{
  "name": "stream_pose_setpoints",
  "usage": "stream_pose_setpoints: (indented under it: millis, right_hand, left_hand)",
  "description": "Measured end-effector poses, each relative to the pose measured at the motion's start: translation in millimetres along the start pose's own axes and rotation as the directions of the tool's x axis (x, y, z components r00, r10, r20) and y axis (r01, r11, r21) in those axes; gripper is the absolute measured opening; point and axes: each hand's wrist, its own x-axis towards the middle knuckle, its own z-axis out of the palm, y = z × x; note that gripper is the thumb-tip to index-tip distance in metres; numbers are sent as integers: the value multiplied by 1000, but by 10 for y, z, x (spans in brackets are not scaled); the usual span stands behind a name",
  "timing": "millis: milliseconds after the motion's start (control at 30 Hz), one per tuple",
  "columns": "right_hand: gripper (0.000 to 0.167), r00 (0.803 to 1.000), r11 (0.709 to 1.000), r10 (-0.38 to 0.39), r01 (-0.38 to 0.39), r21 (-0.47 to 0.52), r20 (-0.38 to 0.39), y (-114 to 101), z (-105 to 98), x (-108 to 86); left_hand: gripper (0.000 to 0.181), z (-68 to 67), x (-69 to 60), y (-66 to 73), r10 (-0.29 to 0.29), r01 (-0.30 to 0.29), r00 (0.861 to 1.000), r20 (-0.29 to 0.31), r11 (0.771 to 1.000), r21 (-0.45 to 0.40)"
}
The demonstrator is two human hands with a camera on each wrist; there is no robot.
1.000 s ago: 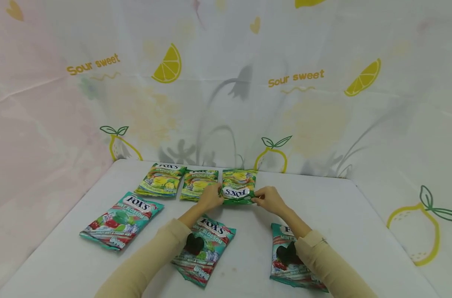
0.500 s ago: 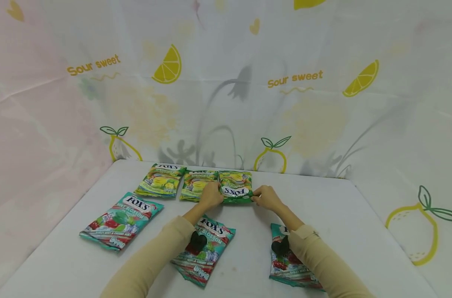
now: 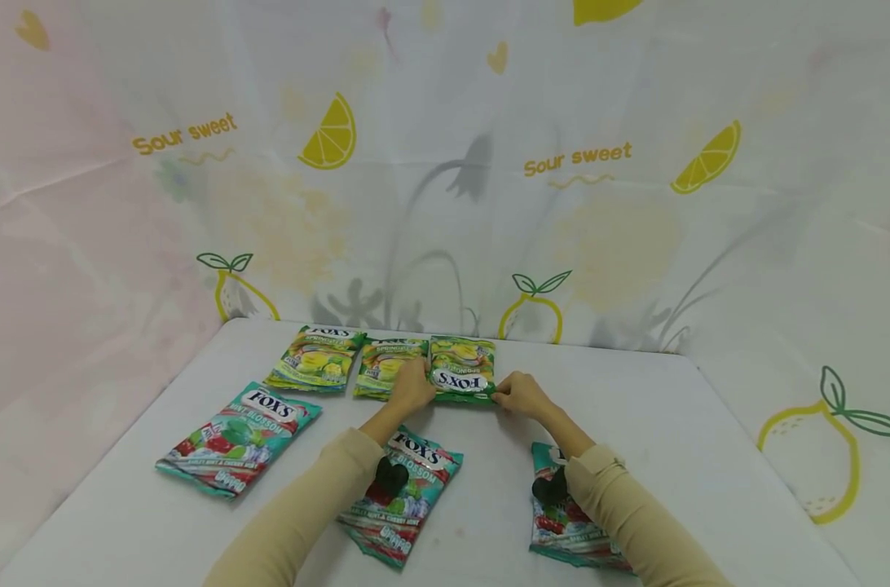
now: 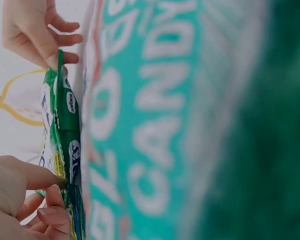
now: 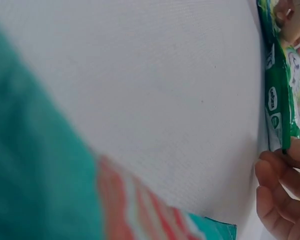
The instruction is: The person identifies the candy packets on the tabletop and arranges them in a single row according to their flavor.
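Observation:
A green-and-yellow Fox's candy bag point(image 3: 463, 368) lies at the back of the table, its lettering upside down in the head view. My left hand point(image 3: 413, 386) pinches its near left corner, and part of that hand covers the neighbouring green candy bag point(image 3: 379, 367). At the near right corner, my right hand point(image 3: 524, 396) has the edge between thumb and fingers. The right wrist view shows this right-hand pinch point(image 5: 285, 192) close up on the green seal. In the left wrist view, the left thumb and fingers point(image 4: 37, 182) meet on the bag's edge.
Another green candy bag point(image 3: 316, 359) completes a row at the back left. Teal mint candy bags lie nearer: one at left point(image 3: 240, 440), one in the middle point(image 3: 408, 514) and one at right point(image 3: 562, 534), the latter two partly under my sleeves. A printed cloth point(image 3: 445, 204) rises behind the table.
The upside-down green bag has slid slightly left, closing against the bag beside it. Both hands have kept their grip, and the right forearm has shifted a little left.

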Motion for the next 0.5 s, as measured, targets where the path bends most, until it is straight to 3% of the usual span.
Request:
stream_pose_setpoints:
  millis: [100,267,500]
  right_hand:
    - [15,1000,1000,12,-12,0,3,8,1,-13]
    - [17,998,998,56,-56,17,14,-8,-5,-39]
    - [16,999,999,36,-36,-6,25,-64,-17,-92]
  left_hand:
    - [36,-10,-14,-43,6,-6,1000,-1,1000,-8]
    - [19,-36,-48,-109,27,-27,999,-22,1000,0]
    - [17,-63,-95,-95,36,-35,999,-32,999,10]
